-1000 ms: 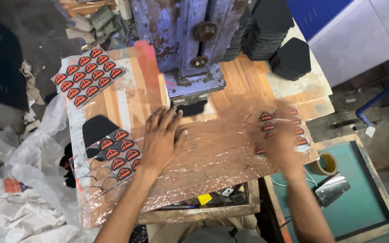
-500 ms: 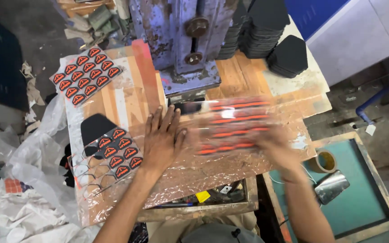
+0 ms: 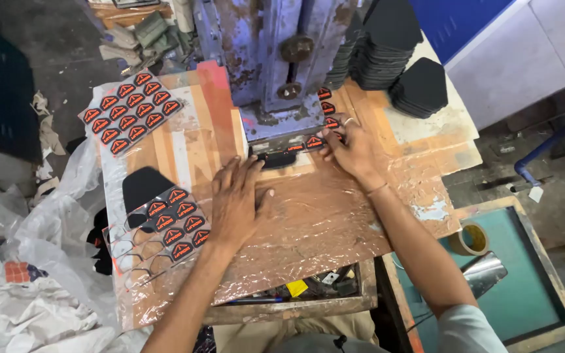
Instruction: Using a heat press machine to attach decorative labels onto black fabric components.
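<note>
My right-hand fingers (image 3: 335,140) pinch a clear sheet of red-orange & black labels (image 3: 325,117), edge under the blue press. 2nd label sheet (image 3: 131,112) lies far left on the tabletop, tilted, approx 3 rows. 3rd sheet (image 3: 176,222), partly emptied, sits just left of my left hand (image 3: 237,202), overlapping a black pad. Small yellow tag (image 3: 297,287) in tray at near edge.

Label sheet (image 3: 318,134) partly hidden beneath blue press (image 3: 276,59) and right-hand fingers (image 3: 335,140)
</note>
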